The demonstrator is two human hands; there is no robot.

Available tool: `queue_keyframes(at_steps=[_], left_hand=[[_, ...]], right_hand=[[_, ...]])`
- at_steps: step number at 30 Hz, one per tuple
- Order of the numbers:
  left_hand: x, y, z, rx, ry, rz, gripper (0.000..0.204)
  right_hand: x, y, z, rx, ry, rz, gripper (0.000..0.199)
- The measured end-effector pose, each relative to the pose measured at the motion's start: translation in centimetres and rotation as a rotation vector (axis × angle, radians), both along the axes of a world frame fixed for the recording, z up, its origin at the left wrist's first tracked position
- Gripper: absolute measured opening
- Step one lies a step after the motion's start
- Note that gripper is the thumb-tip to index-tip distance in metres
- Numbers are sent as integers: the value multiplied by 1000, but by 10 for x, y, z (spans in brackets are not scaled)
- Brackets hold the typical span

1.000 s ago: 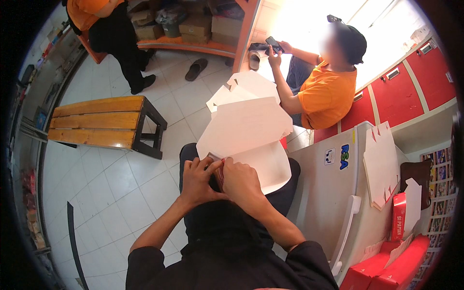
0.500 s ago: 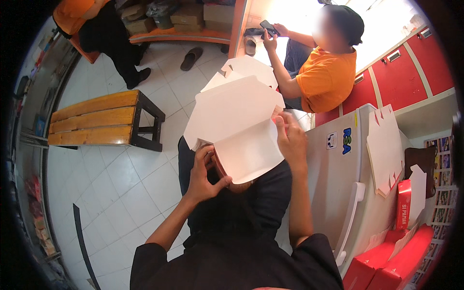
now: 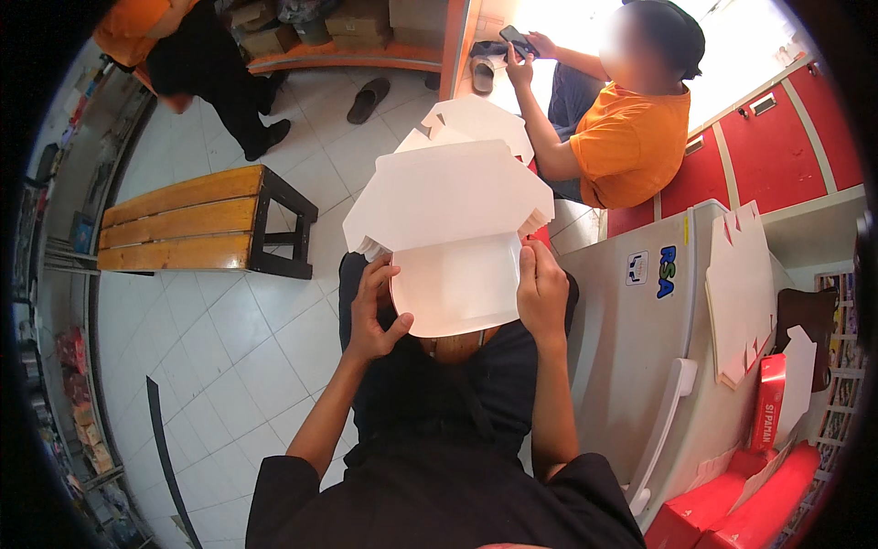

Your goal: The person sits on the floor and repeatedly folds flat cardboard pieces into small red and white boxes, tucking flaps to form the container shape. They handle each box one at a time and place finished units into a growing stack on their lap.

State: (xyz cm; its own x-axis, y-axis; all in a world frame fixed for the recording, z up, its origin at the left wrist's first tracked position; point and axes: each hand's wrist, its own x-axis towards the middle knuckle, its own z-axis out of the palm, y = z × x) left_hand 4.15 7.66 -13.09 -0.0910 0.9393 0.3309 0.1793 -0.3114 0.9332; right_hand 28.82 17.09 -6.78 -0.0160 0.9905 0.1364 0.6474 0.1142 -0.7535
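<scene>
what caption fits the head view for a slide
Both hands, left hand and right hand, hold a flat white carton blank over the lap, beside a grey freezer.

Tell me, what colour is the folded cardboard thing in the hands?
Plain white cardboard box blank, clearest in the head view.

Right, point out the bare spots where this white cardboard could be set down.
The wooden bench top is bare. So are the floor tiles between the bench and the left hand. The freezer lid beside the right hand is free near you, but crowded at its far edge with flat cardboard and red boxes.
</scene>
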Motion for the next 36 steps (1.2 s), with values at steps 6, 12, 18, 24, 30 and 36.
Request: queue_keyframes(at_steps=[6,12,18,24,30,36], left_hand=[[3,1,14,-6,129,29,70],[3,-1,20,-21,157,39,68],[1,-3,15,-35,84,22,69],[-4,-5,3,-187,-161,-70,82],[-20,3,5,-233,-186,-246,74],[-15,-3,-2,-256,-171,-222,77]], right_hand=[[14,1,-13,72,133,53,21],[17,8,-30,5,312,34,16],[40,16,-43,-235,768,184,17],[78,101,-118,-49,258,91,30],[63,193,-214,75,-269,516,65],[11,201,-148,6,-542,569,75]])
